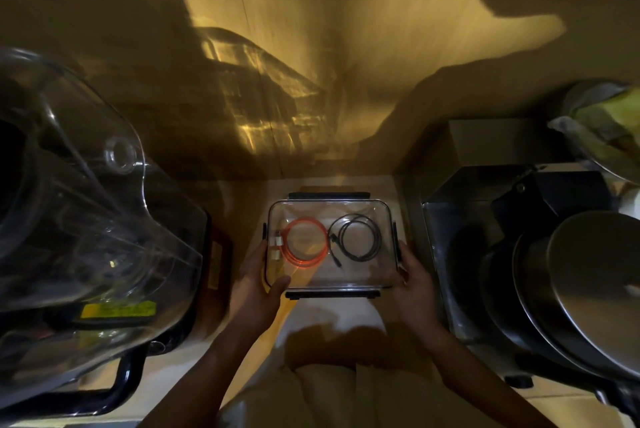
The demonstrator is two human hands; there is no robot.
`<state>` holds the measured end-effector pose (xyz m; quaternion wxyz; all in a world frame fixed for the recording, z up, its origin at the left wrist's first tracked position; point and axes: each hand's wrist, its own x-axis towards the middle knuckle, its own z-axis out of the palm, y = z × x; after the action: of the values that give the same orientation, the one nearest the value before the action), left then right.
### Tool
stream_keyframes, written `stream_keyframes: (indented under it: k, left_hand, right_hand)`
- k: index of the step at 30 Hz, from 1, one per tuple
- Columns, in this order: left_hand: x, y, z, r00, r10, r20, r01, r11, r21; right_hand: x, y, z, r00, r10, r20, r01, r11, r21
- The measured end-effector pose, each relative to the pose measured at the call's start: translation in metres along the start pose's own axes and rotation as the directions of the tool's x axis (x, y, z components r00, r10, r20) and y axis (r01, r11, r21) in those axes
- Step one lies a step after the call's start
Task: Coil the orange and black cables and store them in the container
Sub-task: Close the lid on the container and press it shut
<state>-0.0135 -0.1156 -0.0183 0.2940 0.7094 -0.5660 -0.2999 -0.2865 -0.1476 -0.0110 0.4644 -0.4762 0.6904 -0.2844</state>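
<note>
Holding the container (330, 280) between left hand (258, 283) and right hand (414, 283), both coils lie ahead, the orange cable (304, 242) nearer the left grip, the black cable (358, 237) nearer the right.

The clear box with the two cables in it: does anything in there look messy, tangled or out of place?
Nothing stands out. The orange cable and black cable lie as separate coils side by side in the clear container, not tangled. The left hand and right hand grip its sides.

Clear blender jar (86, 205), steel pans (585, 292)
</note>
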Motion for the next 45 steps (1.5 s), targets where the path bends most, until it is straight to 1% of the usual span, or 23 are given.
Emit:
stream_keyframes:
  k: [4, 7, 8, 10, 13, 15, 17, 20, 23, 27, 30, 34, 36, 40, 45]
  left_hand:
    - [0.004, -0.005, -0.001, 0.997, -0.043, 0.064, 0.041, 0.999, 0.033]
    - [0.003, -0.006, -0.001, 0.996, -0.049, 0.076, 0.038, 0.988, 0.146]
    - [0.003, -0.006, -0.001, 0.997, -0.028, 0.071, 0.015, 0.984, 0.178]
    - [0.003, -0.002, -0.001, 0.995, 0.063, 0.083, -0.079, 0.976, 0.202]
    - [0.005, 0.004, 0.003, 0.964, 0.167, 0.206, -0.207, 0.960, 0.189]
    - [0.005, 0.010, 0.008, 0.941, 0.193, 0.277, -0.244, 0.956, 0.163]
    - [0.003, 0.016, 0.011, 0.928, 0.209, 0.310, -0.273, 0.945, 0.179]
    - [0.000, 0.020, 0.014, 0.918, 0.198, 0.343, -0.303, 0.909, 0.285]
    - [0.004, 0.021, 0.017, 0.904, 0.186, 0.384, -0.339, 0.859, 0.383]
    - [0.014, 0.024, 0.018, 0.883, 0.134, 0.449, -0.370, 0.788, 0.492]
    - [0.015, 0.025, 0.019, 0.885, 0.114, 0.452, -0.363, 0.777, 0.514]
    - [0.018, 0.027, 0.021, 0.889, 0.123, 0.441, -0.371, 0.759, 0.536]
    - [0.017, 0.024, 0.022, 0.891, 0.137, 0.433, -0.373, 0.765, 0.525]
    - [0.016, 0.019, 0.025, 0.896, 0.161, 0.414, -0.378, 0.767, 0.519]
    - [0.017, 0.017, 0.028, 0.904, 0.168, 0.393, -0.363, 0.786, 0.500]
  right_hand:
    - [-0.001, -0.001, 0.000, 1.000, -0.019, 0.019, 0.020, 0.999, -0.047]
    - [-0.001, 0.005, 0.002, 0.995, -0.097, 0.010, 0.098, 0.978, -0.183]
    - [-0.001, 0.007, 0.003, 0.991, -0.132, 0.014, 0.131, 0.960, -0.247]
    - [-0.003, 0.008, 0.006, 0.984, -0.176, 0.035, 0.178, 0.932, -0.317]
    - [-0.007, 0.002, 0.011, 0.964, -0.233, 0.130, 0.264, 0.893, -0.363]
    - [-0.007, 0.002, 0.014, 0.951, -0.247, 0.188, 0.306, 0.847, -0.435]
    - [-0.006, 0.003, 0.016, 0.942, -0.249, 0.226, 0.332, 0.797, -0.504]
    - [-0.005, 0.006, 0.016, 0.935, -0.245, 0.257, 0.352, 0.733, -0.582]
    - [-0.001, 0.005, 0.016, 0.918, -0.234, 0.320, 0.392, 0.652, -0.649]
    - [0.008, -0.001, 0.019, 0.902, -0.223, 0.370, 0.429, 0.552, -0.715]
    - [0.011, -0.004, 0.021, 0.900, -0.207, 0.384, 0.433, 0.534, -0.727]
    - [0.010, -0.003, 0.022, 0.901, -0.208, 0.381, 0.432, 0.521, -0.736]
    - [0.010, -0.002, 0.023, 0.899, -0.220, 0.378, 0.436, 0.519, -0.735]
    - [0.011, 0.001, 0.026, 0.902, -0.242, 0.356, 0.431, 0.478, -0.765]
    - [0.011, 0.004, 0.024, 0.901, -0.225, 0.371, 0.434, 0.488, -0.757]
